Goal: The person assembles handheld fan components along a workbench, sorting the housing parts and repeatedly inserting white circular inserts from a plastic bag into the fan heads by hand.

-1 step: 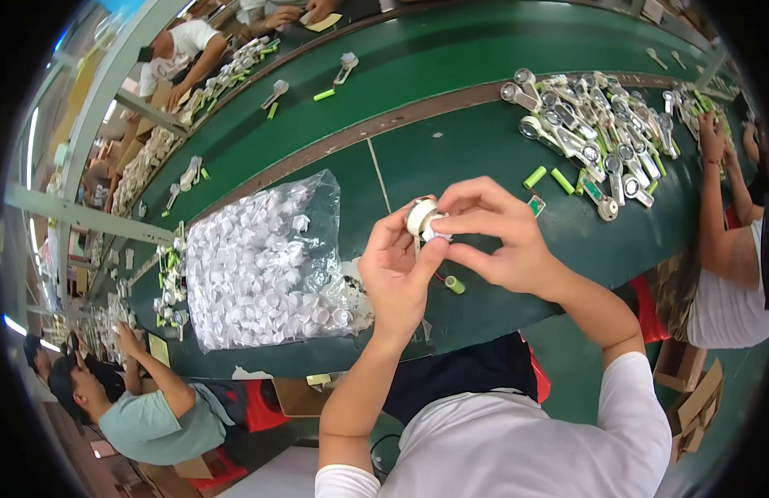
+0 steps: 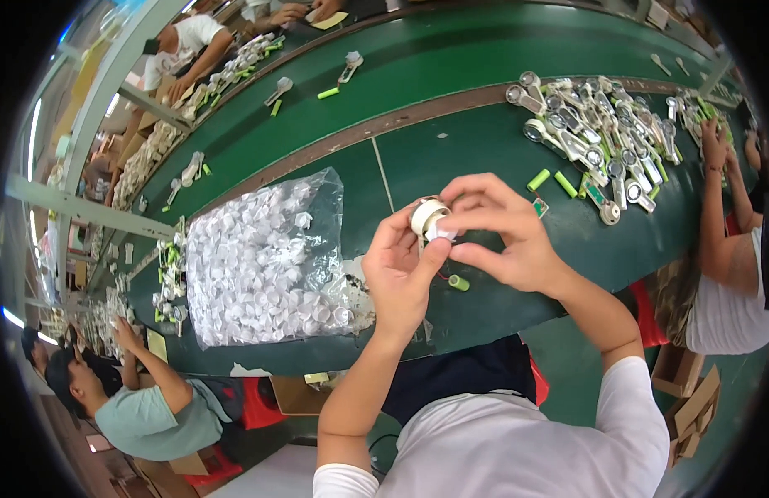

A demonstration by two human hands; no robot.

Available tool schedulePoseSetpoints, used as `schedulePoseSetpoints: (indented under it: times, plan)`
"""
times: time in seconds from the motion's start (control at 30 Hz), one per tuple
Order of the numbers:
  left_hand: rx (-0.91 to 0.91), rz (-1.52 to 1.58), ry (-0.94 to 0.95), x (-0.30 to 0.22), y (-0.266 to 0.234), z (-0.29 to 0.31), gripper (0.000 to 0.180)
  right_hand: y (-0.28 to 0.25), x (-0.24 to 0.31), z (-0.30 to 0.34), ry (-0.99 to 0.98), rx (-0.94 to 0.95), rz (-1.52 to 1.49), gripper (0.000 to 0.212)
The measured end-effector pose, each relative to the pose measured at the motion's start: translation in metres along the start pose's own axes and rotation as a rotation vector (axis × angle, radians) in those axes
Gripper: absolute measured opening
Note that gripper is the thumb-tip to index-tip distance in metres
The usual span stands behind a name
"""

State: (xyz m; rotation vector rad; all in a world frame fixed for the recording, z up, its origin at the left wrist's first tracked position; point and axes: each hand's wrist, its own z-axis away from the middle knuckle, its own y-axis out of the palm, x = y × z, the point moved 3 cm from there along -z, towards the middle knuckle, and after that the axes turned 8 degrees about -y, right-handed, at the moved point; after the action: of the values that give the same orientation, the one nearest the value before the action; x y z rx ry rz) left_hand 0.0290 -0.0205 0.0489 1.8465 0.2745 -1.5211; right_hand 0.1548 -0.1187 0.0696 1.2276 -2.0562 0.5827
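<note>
My left hand [image 2: 394,278] is closed around a white round-headed device [image 2: 428,212], gripping its ring-shaped head above the table. My right hand [image 2: 517,249] pinches a small white plastic piece [image 2: 442,231] against that head, thumb and fingers bent close to my left thumb. Much of the device's body is hidden by my fingers. Just below the hands hangs or lies a green cylindrical battery [image 2: 458,283]; a thin wire shows near it. Left of my hands, a clear plastic bag [image 2: 333,216] holds several small white cup-like pieces [image 2: 260,266].
A heap of white round-headed devices [image 2: 596,124] covers the right part of the green table [image 2: 476,153]. Loose green batteries [image 2: 537,179] lie beside it. Spaced devices [image 2: 351,66] sit on the green belt [image 2: 434,50] beyond the brown rail. Co-workers sit at both sides.
The view has shifted very slightly. Both hands keep nearly the same hold on the device and the small white piece, with the device's head turned a little.
</note>
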Motion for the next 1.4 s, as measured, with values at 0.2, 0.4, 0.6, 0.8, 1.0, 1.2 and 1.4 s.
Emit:
schedulePoseSetpoints:
  times: [0.2, 0.4, 0.6, 0.8, 1.0, 1.2, 1.4]
  plan:
    - [0.055, -0.049, 0.116, 0.0, -0.006, 0.002, 0.039, 0.012, -0.012, 0.003, 0.241, -0.009, -0.217, 0.039]
    - [-0.051, -0.225, 0.127, -0.001, -0.017, -0.005, 0.027, 0.025, -0.03, -0.002, 0.36, -0.096, -0.205, 0.032]
    - [-0.289, -0.619, 0.118, 0.027, -0.034, 0.007, 0.053, 0.002, -0.125, -0.069, 0.398, -0.188, 0.541, 0.052]
    - [0.006, -0.916, 0.158, 0.046, -0.006, 0.04, 0.045, 0.116, -0.159, -0.076, -0.11, 0.702, 0.423, 0.05]
    - [0.128, -1.212, 0.311, 0.083, 0.036, 0.017, 0.05, 0.187, -0.208, -0.08, -0.197, 0.793, 0.434, 0.032]
    - [0.085, -1.205, 0.265, 0.103, 0.054, 0.004, 0.02, 0.143, -0.166, -0.095, 0.281, 0.875, 0.44, 0.024]
    - [0.237, -1.25, 0.326, 0.097, 0.087, 0.003, 0.032, 0.119, -0.194, -0.087, 0.341, 0.688, 0.546, 0.017]
